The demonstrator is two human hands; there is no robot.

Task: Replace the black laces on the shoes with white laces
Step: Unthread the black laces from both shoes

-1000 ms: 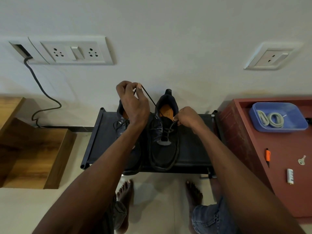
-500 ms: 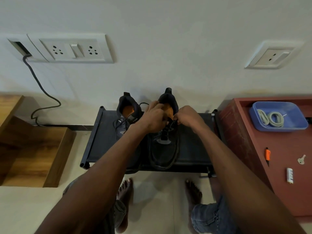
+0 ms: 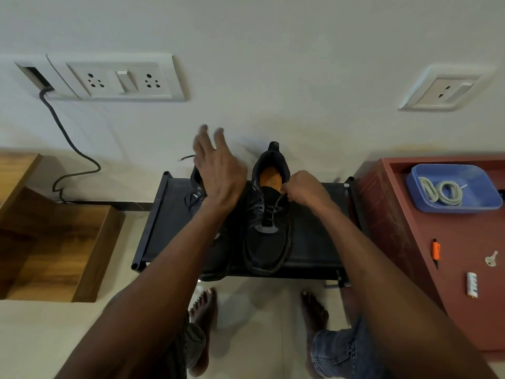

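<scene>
Left hand: our left hand (image 3: 218,170) has swung up and away from the right shoe's collar, where it was bunched beside the other hand half a second ago; it is now raised above the left shoe with fingers spread and the grip released, blurred by motion.

Lace end: a black lace end (image 3: 187,158) shows loose just left of that hand, touching nothing we can make out; we read it as a length just flung clear after a pull.

Right hand: our right hand (image 3: 306,188) has kept its place at the top of the right shoe, fingers curled and pinching at the upper eyelets; whether it holds lace or the shoe's edge we cannot tell.

Right shoe: the right shoe (image 3: 269,214) stands on the black shoe rack (image 3: 314,242), toe toward us, with its black laces (image 3: 273,212) crossing the lower eyelets.

Left shoe: the left shoe (image 3: 195,192) sits beside it, largely hidden by our forearm, its laces not yet touched as far as we see.

White laces: the white laces (image 3: 440,191) lie coiled in the blue tray (image 3: 483,187) on the red table (image 3: 410,228), well apart from the shoes.

Meaning: we judge the unlacing of the first shoe is only begun at the top; several crossings remain.

Next: another reach-in and pull seems due.
</scene>
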